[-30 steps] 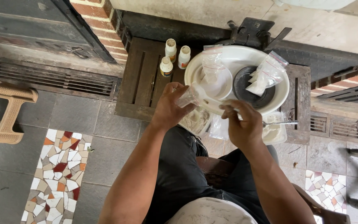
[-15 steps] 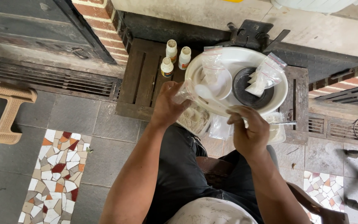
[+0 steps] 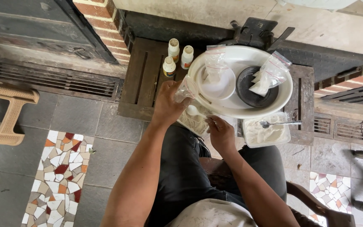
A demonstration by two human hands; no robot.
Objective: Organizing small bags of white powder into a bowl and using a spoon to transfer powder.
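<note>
My left hand (image 3: 168, 105) holds a small clear plastic bag (image 3: 187, 89) by its top, at the near rim of a large white basin (image 3: 285, 93). My right hand (image 3: 219, 133) is lower, over a clear container of pale stuff (image 3: 194, 122), with a white spoon (image 3: 193, 111) between the two hands. Whether the right fingers grip the spoon I cannot tell. Inside the basin sit a small white bowl (image 3: 219, 86) with a bag in it and a black bowl (image 3: 248, 90) with a filled bag (image 3: 269, 75).
Three small white bottles (image 3: 175, 56) stand on a dark wooden stand (image 3: 141, 80) left of the basin. A square tub of white powder (image 3: 262, 134) with a metal spoon (image 3: 280, 123) lies right. A tan plastic chair (image 3: 3, 113) is far left. Tiled floor below.
My right hand has dropped from beside the bag down toward the container near my lap. My left hand keeps the bag at the basin's rim.
</note>
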